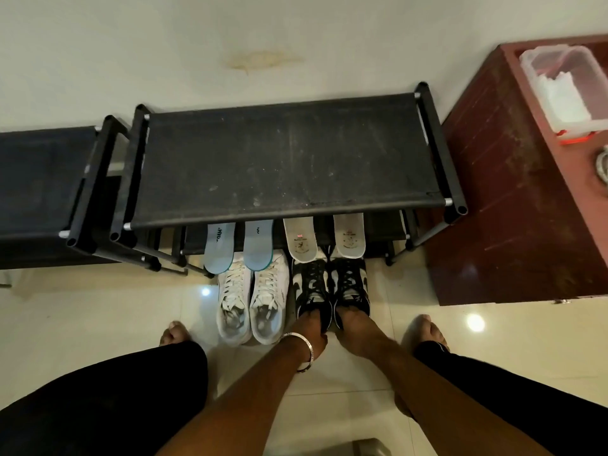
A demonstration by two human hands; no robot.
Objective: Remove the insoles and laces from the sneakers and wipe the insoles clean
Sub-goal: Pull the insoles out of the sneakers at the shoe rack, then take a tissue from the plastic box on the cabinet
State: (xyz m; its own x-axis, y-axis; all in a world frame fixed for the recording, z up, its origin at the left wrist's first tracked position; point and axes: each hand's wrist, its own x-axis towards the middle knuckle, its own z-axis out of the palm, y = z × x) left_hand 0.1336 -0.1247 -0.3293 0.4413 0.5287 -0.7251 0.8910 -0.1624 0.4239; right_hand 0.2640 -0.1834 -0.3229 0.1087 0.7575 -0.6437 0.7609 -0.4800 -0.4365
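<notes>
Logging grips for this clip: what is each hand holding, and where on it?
Each hand grips one black-and-white sneaker at its heel opening: left hand the left one, right hand the right one.

Both bare forearms reached forward and down, side by side. The left hand (312, 327), a metal bangle on its wrist, curled its fingers into the heel opening of a shoe. The right hand (353, 325) did likewise with the neighbouring shoe. Both knees were bent, feet bare.
</notes>
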